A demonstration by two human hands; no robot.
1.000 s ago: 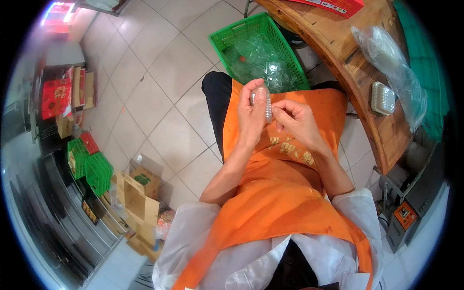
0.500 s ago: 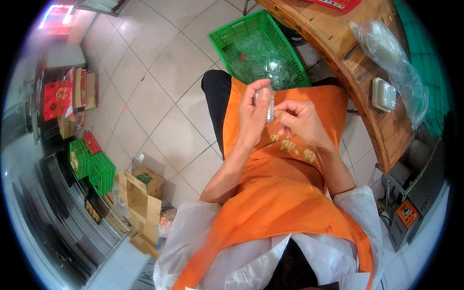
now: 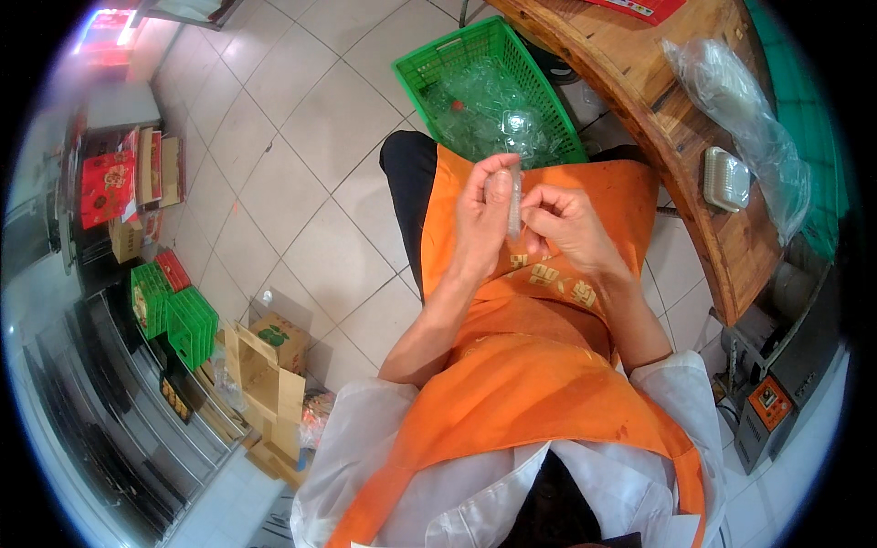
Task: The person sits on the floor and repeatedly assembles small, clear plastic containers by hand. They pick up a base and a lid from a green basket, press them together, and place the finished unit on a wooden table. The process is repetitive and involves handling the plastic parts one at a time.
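Over my lap, which an orange apron (image 3: 539,384) covers, both my hands hold a small clear plastic container (image 3: 514,203) on edge. My left hand (image 3: 484,208) grips its left side with fingers and thumb. My right hand (image 3: 559,221) pinches its right side. Just beyond my hands, on the tiled floor, stands a green plastic basket (image 3: 429,64) filled with several clear plastic containers (image 3: 489,105).
A curved wooden counter (image 3: 694,219) runs along my right, with a stack of clear trays (image 3: 726,179) and a clear plastic bag (image 3: 740,100) on it. Open cardboard boxes (image 3: 260,365), green crates (image 3: 174,315) and red boxes (image 3: 108,187) stand on my left. A grey machine (image 3: 772,406) sits at lower right.
Both hands have stayed over my lap and shifted slightly, with small finger movements on the clear container. Nothing else has moved.
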